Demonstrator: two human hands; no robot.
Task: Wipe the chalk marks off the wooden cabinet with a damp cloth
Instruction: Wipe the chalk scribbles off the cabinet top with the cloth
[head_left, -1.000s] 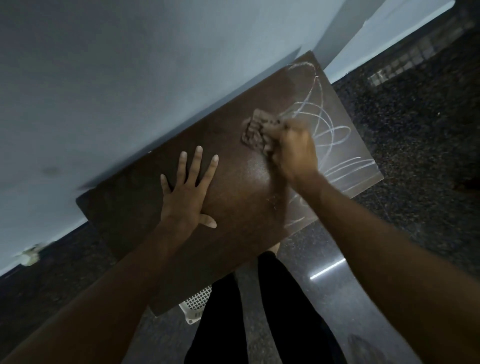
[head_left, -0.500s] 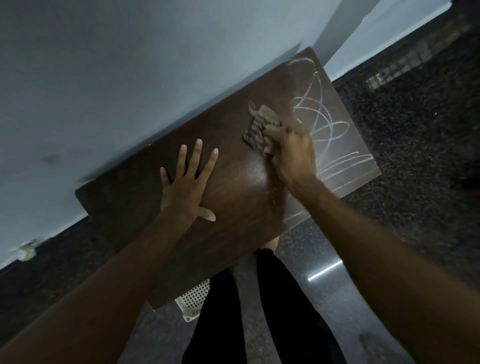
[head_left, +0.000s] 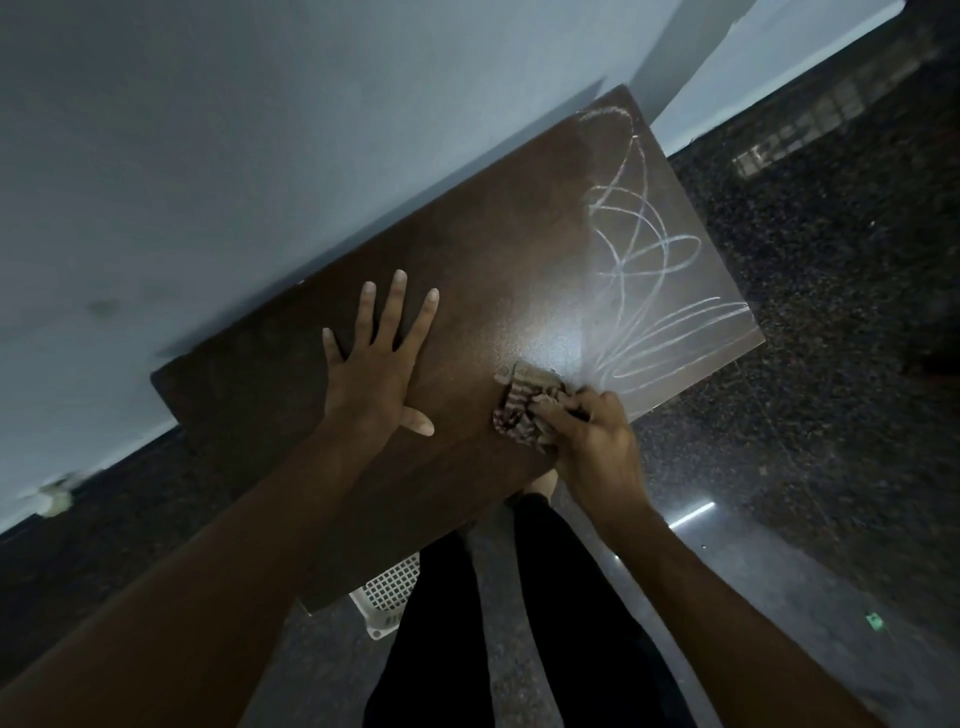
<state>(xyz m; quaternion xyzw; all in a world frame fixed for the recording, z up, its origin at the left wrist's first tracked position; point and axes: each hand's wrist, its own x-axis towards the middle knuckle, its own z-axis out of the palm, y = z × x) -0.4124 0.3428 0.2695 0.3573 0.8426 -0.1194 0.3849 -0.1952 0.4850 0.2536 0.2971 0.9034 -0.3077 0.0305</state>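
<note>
With the cloth (head_left: 522, 410) bunched in the curled fingers of the right hand (head_left: 592, 447) near the front edge of the cabinet top (head_left: 467, 249) and the left hand (head_left: 371, 379) braced flat, fingers spread, press firmly and sweep in overlapping strokes across the chalk loops (head_left: 644, 260) just beside.

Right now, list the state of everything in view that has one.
left hand, flat, fingers spread, resting on the cabinet
right hand, gripping the cloth
cloth, bunched, pressed on the cabinet near its front edge
chalk marks, unwiped, looping over the cabinet's right end
cabinet, no chalk visible on its left part
</note>
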